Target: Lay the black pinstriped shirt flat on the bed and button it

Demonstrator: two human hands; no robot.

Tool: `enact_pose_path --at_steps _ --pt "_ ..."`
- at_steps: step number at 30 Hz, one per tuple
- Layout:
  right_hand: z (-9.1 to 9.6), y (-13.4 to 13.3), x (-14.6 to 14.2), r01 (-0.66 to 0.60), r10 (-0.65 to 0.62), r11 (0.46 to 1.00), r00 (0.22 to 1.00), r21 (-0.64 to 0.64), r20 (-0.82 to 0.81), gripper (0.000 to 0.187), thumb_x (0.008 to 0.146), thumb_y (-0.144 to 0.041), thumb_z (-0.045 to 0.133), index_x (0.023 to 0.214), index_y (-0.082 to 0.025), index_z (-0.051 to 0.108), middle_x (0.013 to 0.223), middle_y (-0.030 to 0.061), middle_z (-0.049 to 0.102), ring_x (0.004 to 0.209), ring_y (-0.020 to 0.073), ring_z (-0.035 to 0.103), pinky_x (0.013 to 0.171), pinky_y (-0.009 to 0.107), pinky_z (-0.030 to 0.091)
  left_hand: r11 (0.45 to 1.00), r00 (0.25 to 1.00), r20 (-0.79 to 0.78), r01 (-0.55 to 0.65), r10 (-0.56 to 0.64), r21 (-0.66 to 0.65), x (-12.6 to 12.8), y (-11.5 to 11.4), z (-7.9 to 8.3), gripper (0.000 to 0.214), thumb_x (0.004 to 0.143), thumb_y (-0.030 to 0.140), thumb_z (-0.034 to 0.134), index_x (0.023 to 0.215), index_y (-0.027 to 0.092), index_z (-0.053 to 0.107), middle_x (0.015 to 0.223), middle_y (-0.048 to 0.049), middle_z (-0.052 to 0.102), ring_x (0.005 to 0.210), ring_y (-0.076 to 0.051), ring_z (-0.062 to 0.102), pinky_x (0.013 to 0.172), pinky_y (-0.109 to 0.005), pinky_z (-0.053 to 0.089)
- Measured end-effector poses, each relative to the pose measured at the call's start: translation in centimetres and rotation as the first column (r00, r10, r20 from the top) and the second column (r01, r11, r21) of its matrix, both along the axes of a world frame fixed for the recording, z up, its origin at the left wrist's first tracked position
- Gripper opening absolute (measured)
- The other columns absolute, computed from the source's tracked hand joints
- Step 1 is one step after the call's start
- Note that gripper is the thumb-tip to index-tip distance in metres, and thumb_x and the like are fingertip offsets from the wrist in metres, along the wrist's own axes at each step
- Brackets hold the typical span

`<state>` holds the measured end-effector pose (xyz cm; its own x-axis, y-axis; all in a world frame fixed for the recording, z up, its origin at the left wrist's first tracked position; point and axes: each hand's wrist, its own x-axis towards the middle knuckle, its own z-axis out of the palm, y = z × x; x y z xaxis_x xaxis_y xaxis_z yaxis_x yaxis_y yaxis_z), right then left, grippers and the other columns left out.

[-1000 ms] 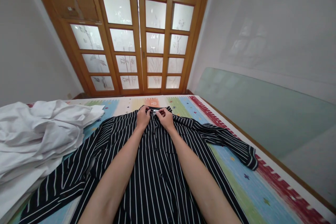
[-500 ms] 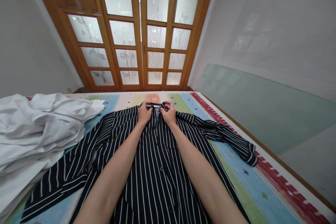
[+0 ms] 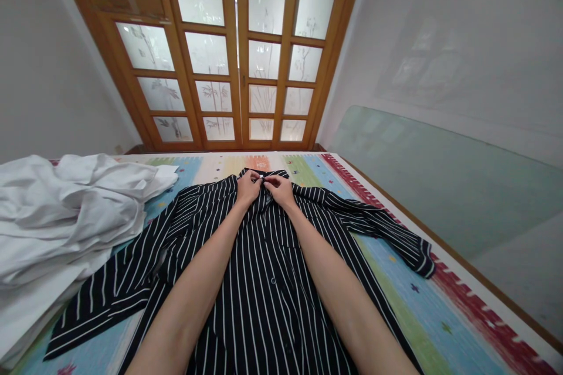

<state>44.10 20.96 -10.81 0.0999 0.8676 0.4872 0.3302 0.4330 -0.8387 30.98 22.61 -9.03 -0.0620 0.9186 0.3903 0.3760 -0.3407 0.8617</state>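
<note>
A black shirt (image 3: 255, 281) with white stripes lies front side up, its collar at the far end and its sleeves spread to both sides. My left hand (image 3: 249, 186) pinches the left edge of the collar opening. Close beside it, my right hand (image 3: 280, 188) pinches the right edge, and the fingertips of both hands nearly meet at the neck. A small white spot, perhaps the label, shows between them. The fingers hide the exact hold and any top button. Lower on the front, one round button is visible.
White crumpled cloth (image 3: 65, 217) is heaped at the left, beside the shirt's sleeve. Under everything lies a colourful patterned sheet (image 3: 422, 299). A pale green panel (image 3: 417, 170) leans on the right wall. Wooden glass-paned doors (image 3: 240, 99) stand beyond the far edge.
Both hands have drawn closer together at the neck, bringing the two collar edges together. The neck opening has narrowed and the collar now stands out behind the fingers.
</note>
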Motion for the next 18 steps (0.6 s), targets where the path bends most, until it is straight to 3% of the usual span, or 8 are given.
enact_pose_path --at_steps 7,18 --pt "-0.8 1.0 0.5 -0.02 0.019 0.998 1.0 -0.056 -0.007 0.021 0.073 -0.009 0.062 0.089 -0.016 0.073 0.091 0.006 0.074 0.082 0.0186 0.07 0.083 0.033 0.056 0.988 0.984 0.162 0.098 -0.079 -0.119 0.2 0.6 -0.9 0.016 0.079 0.005 0.06 0.084 0.017 0.05 0.073 -0.001 0.066 0.058 -0.013 0.066 0.062 -0.028 0.056" --pt "-0.5 1.0 0.4 -0.014 0.022 0.995 0.997 -0.103 0.076 0.028 0.072 -0.003 0.055 0.084 -0.017 0.075 0.09 0.0039 0.074 0.086 0.0185 0.069 0.089 0.034 0.053 0.979 0.968 0.246 0.088 -0.041 -0.183 0.3 0.4 -1.3 0.023 0.08 0.007 0.059 0.083 0.02 0.041 0.07 0.0026 0.062 0.056 -0.013 0.065 0.059 -0.027 0.054"
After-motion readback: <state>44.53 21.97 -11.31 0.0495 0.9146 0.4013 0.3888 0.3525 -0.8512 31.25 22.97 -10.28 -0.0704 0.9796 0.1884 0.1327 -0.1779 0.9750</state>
